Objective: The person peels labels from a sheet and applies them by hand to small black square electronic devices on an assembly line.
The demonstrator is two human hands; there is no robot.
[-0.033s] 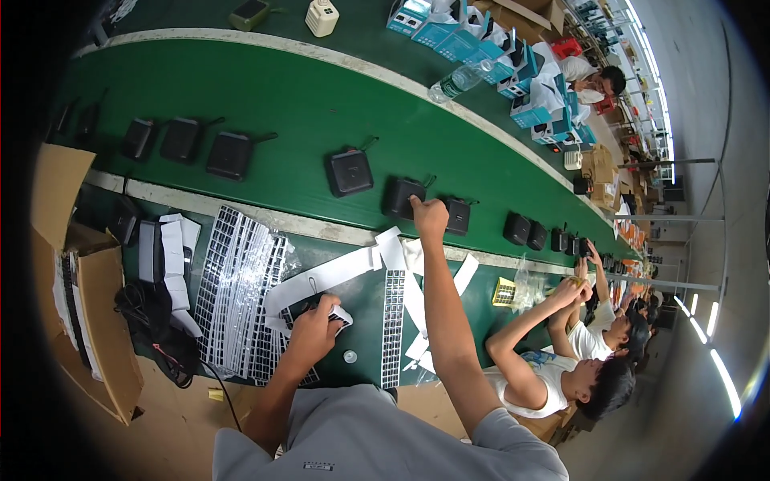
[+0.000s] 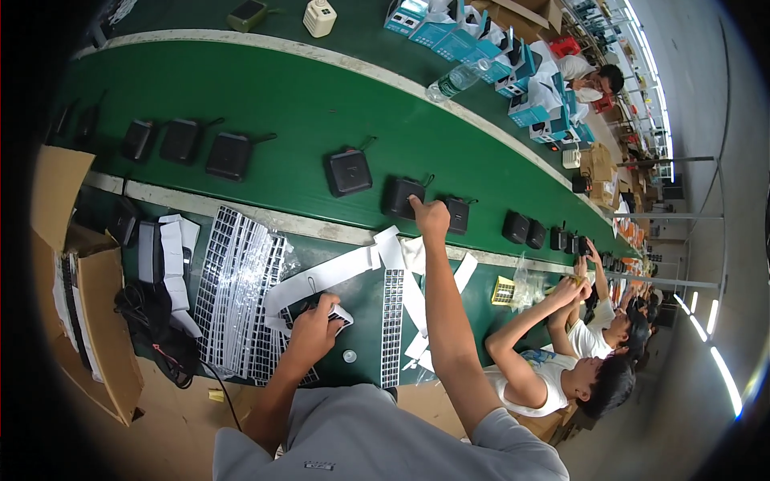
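Note:
On the green belt, my right hand reaches out and grips the near right side of a black boxy device with a strap loop. Another such device lies just right of that hand, and one more sits to its left. My left hand is closed round a dark strapped device low over the near bench. Something white shows beside its fingers; most of what it holds is hidden. Next to this hand lie a white paper strip and sheets of dark square labels.
An open cardboard box and a black bag are at the left. A narrow label sheet lies between my arms. Blue boxes and a plastic bottle stand beyond the belt. Co-workers sit close on the right.

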